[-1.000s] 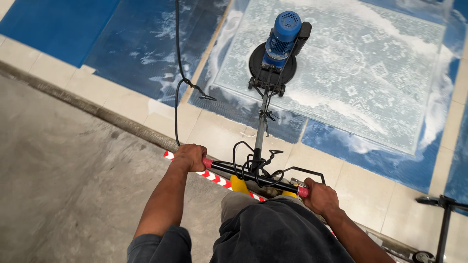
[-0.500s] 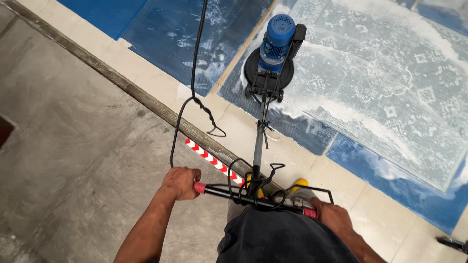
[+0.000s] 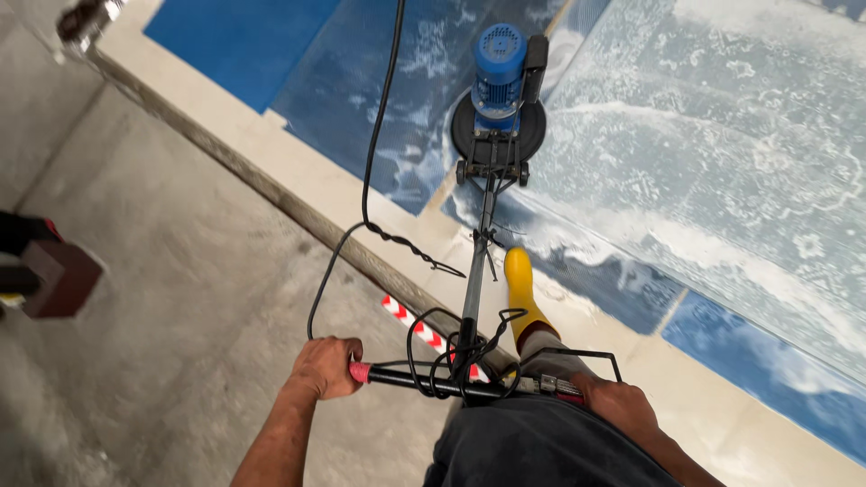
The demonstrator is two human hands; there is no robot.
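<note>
Gripping the black crossbar handle [image 3: 451, 383] of a floor-scrubbing machine with both fists shut tight: left hand [image 3: 327, 367] wrapping the red end grip, right hand [image 3: 619, 404] clamping the opposite end. Leaning away along a grey metal shaft to the blue motor [image 3: 499, 56] and round black scrubbing disc [image 3: 499, 126], sitting on a foamy pale patterned carpet [image 3: 722, 135]. Lying below the handle on the concrete floor, beside a yellow rubber boot [image 3: 521, 293]: a red-and-white chevron-striped strip [image 3: 410, 322].

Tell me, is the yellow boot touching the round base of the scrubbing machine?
Apart. The head view shows the yellow boot stepped forward beside the machine's shaft, with wet foamy floor between its toe and the round base farther ahead.
</note>
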